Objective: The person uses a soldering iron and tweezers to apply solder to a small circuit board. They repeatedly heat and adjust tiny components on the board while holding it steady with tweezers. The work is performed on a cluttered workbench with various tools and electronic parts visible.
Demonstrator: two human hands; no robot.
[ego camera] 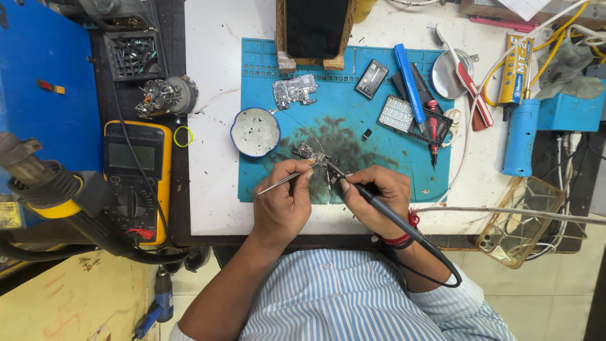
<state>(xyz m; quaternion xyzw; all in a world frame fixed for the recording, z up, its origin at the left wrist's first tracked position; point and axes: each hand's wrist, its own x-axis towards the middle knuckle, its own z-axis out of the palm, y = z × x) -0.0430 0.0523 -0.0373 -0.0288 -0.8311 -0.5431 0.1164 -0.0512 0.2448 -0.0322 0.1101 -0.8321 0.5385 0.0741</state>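
My left hand (283,202) grips thin metal tweezers (278,184), whose tips point toward a small circuit board (309,152) lying on the blue work mat (265,82). My right hand (377,199) holds a dark soldering iron (391,215) like a pen, its tip touching the board's right end. The iron's black cable loops back past my red-banded right wrist. Both hands rest on the mat's near edge.
A round white dish (255,132) sits left of the board, a second circuit board (294,91) behind it. A yellow multimeter (134,177) lies far left, beside a hot-air nozzle (44,186). Tools, a blue screwdriver (409,82) and a clear phone case (521,221) lie on the right.
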